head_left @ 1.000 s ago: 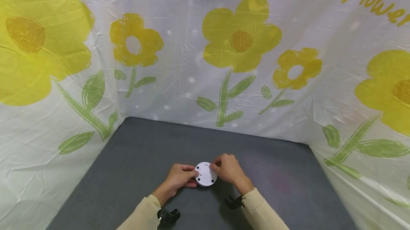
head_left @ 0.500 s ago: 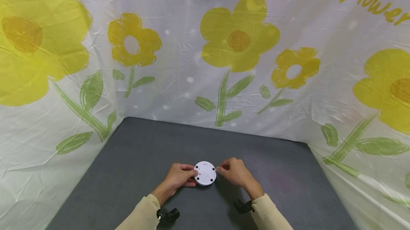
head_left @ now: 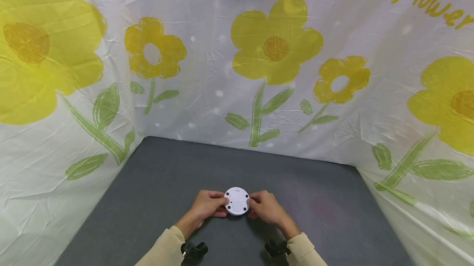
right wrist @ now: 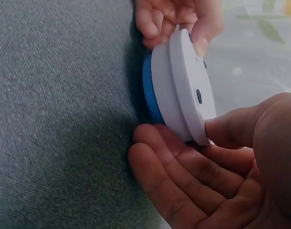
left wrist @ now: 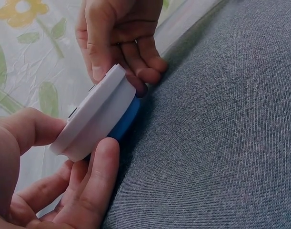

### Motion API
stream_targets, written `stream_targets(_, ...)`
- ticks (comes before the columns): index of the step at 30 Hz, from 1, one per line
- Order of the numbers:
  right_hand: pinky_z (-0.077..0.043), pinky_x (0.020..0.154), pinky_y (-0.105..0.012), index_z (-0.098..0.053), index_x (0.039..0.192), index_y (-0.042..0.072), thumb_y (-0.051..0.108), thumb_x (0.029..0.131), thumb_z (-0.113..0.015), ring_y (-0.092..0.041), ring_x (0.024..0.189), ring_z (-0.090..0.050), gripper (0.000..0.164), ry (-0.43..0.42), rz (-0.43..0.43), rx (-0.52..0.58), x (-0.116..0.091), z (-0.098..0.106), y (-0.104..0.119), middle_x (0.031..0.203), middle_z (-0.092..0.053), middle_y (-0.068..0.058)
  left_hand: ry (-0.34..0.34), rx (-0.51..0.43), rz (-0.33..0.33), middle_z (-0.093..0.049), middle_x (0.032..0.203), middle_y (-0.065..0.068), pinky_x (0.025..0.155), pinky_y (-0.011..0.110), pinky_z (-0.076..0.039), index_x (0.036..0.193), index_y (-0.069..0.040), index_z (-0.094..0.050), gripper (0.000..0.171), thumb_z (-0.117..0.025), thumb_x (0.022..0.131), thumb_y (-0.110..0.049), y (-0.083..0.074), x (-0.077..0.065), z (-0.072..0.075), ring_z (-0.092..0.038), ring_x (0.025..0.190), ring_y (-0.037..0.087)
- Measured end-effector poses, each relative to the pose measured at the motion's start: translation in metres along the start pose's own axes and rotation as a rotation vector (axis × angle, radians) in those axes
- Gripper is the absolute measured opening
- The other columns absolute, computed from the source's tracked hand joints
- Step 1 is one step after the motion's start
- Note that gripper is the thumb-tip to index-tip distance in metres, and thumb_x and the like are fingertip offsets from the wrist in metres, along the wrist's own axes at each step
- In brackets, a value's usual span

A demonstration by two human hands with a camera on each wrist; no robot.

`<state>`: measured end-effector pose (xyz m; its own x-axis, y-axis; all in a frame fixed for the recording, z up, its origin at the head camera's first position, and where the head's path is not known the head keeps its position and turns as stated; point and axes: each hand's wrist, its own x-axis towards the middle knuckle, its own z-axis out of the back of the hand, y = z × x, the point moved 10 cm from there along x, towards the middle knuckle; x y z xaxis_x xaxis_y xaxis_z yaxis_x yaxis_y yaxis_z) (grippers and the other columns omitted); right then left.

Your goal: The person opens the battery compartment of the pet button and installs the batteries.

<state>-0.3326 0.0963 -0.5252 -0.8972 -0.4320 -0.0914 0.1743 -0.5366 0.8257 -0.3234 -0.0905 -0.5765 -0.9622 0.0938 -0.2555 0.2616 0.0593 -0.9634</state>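
Between the hands sits a round white device (head_left: 237, 201) with dark round feet and a patch of small holes on its upturned face. Its underside is blue, as both wrist views show. My left hand (head_left: 207, 205) pinches it at the left edge, thumb on the white face and fingers beneath. At the right edge my right hand (head_left: 267, 207) holds it the same way, its thumb on the rim in the right wrist view. The blue part of the device (left wrist: 95, 114) is close over the dark cloth surface. The sleeves are beige.
A dark grey cloth-covered table (head_left: 185, 167) spreads around the hands. White curtains with yellow flowers (head_left: 277, 47) enclose its back and sides. Black wrist cameras (head_left: 194, 250) are strapped below both hands.
My right hand has drawn off the device's face to the right, then come back to grip its right edge. The left hand keeps its hold, and the device has barely moved.
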Motion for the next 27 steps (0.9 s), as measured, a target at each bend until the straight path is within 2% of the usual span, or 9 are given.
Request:
stream_targets(5, -0.069, 0.061, -0.038, -0.079, 0.103, -0.002, 0.004, 0.103, -0.062, -0.027, 0.067, -0.078, 0.018, -0.031, 0.015, 0.012, -0.001, 0.001, 0.001, 0.078, -0.078, -0.016, -0.003, 0.013, 0.0, -0.079, 0.099, 0.013, 0.069, 0.036, -0.071, 0.128, 0.013, -0.07, 0.041, -0.081, 0.093, -0.004, -0.001, 0.0, 0.0, -0.077, 0.073, 0.019)
stream_targets(12, -0.069, 0.061, -0.035, -0.077, 0.11, -0.006, 0.002, 0.102, -0.064, -0.026, 0.069, -0.078, 0.017, -0.068, 0.027, 0.027, -0.003, 0.004, 0.003, 0.081, -0.079, -0.016, -0.004, 0.025, -0.022, -0.079, 0.103, 0.012, 0.068, 0.035, -0.071, 0.134, 0.011, -0.069, 0.046, -0.08, 0.093, -0.005, -0.006, -0.003, -0.002, -0.077, 0.075, 0.019)
stream_targets(18, -0.068, 0.062, -0.031, -0.074, 0.121, -0.008, 0.003, 0.103, -0.066, -0.025, 0.071, -0.079, 0.023, -0.144, 0.067, 0.028, -0.003, 0.012, 0.008, 0.091, -0.082, -0.015, -0.007, 0.071, -0.098, -0.077, 0.103, 0.014, 0.064, 0.036, -0.07, 0.137, 0.006, -0.07, 0.042, -0.078, 0.097, -0.006, -0.021, -0.004, -0.004, -0.077, 0.071, 0.02)
stream_targets(22, -0.064, 0.064, -0.023, -0.074, 0.127, -0.005, 0.006, 0.104, -0.067, -0.021, 0.073, -0.079, 0.026, -0.219, 0.079, -0.009, -0.003, 0.021, 0.011, 0.097, -0.083, -0.012, -0.015, 0.095, -0.139, -0.073, 0.105, 0.016, 0.064, 0.04, -0.071, 0.138, 0.002, -0.071, 0.041, -0.078, 0.097, -0.003, -0.033, -0.006, -0.004, -0.078, 0.069, 0.022)
stream_targets(27, -0.065, 0.07, -0.021, -0.073, 0.128, 0.0, 0.004, 0.104, -0.068, -0.025, 0.081, -0.082, 0.025, -0.297, 0.104, 0.008, -0.004, 0.028, 0.015, 0.106, -0.083, -0.016, -0.062, 0.054, -0.157, -0.072, 0.112, 0.019, 0.071, 0.044, -0.072, 0.133, -0.002, -0.074, 0.034, -0.077, 0.099, -0.008, -0.044, -0.008, -0.003, -0.079, 0.072, 0.026)
